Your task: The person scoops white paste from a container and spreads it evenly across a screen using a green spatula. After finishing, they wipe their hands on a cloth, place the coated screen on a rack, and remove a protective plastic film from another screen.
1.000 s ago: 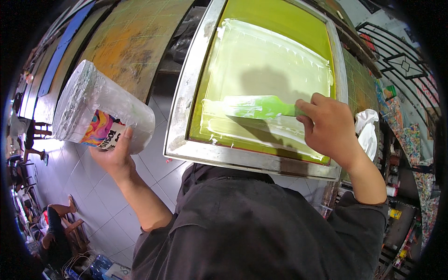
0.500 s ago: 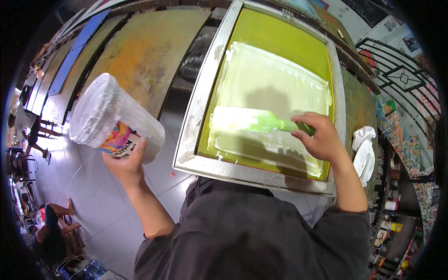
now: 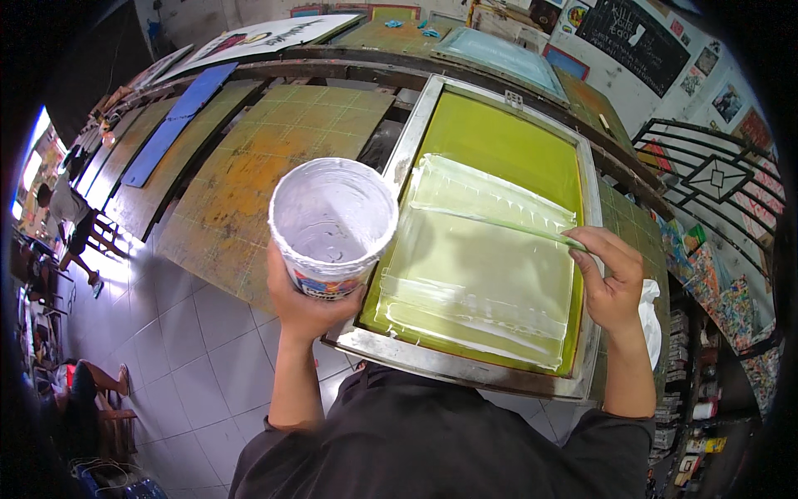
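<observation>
My left hand (image 3: 303,308) is wrapped round a plastic tub (image 3: 322,273) of white ink, tilted so its open mouth and smeared inner wall show. The tub is just left of a metal-framed printing screen (image 3: 416,359). Between the thumb and fingers of my right hand (image 3: 615,270), at the screen's right side, is a green spatula (image 3: 499,226), seen nearly edge-on across the mesh. Whether its blade touches the mesh I cannot tell. White ink (image 3: 474,320) coats much of the yellow-green mesh (image 3: 515,129), with thicker ridges near and far.
Stained boards (image 3: 258,158) and a blue strip (image 3: 179,125) lie to the left. A white cloth (image 3: 651,328) is beside my right forearm. A black metal grille (image 3: 715,179) stands at right, above shelves of jars (image 3: 702,412). People sit at the far left (image 3: 71,208) and lower left (image 3: 104,382).
My left hand has brought the tub rightward to the screen and turned its mouth toward me. The spatula has gone from flat to edge-on. The view has shifted, showing more of the far side.
</observation>
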The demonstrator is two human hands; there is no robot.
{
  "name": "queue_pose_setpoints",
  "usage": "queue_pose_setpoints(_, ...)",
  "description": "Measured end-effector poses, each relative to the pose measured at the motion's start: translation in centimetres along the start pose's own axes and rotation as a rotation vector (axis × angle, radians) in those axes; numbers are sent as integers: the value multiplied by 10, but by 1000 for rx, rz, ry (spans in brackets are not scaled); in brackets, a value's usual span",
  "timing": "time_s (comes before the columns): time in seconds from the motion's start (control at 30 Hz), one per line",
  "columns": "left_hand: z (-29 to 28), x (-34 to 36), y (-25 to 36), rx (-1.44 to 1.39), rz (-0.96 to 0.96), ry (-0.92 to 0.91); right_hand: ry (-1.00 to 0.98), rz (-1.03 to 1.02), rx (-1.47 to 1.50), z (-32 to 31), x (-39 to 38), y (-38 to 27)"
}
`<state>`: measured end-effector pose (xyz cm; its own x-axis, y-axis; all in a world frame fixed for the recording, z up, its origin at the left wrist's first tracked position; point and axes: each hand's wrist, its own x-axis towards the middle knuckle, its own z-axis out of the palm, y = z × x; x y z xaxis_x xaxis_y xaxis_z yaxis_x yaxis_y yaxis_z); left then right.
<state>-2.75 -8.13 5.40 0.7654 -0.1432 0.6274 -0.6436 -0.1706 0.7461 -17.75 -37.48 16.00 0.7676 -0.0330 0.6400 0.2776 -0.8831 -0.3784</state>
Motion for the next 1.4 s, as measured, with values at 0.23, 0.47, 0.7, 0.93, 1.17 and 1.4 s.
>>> queue_pose_setpoints(0.23, 4, 0, 3, 53, -15, 8, 118, -321, -282, 2, 12, -11)
queue_pose_setpoints(0.47, 6, 5, 2, -3, 0, 30, 109, -438, -338, 8, 12, -9)
queue_pose_setpoints(0.7, 4, 7, 6, 35, 5, 12, 63, -436, -359, 10, 8, -7)
queue_pose_setpoints(0.93, 3, 6, 9, 103, 14, -24, 34, -436, -387, 3, 3, -7)
queue_pose_setpoints(1.17, 7, 4, 10, 88, -9, -37, 32, -440, -420, -5, -4, -8)
queue_pose_setpoints(1.4, 9, 3, 12, 80, -28, -33, 0, -462, -430, -15, -3, -17)
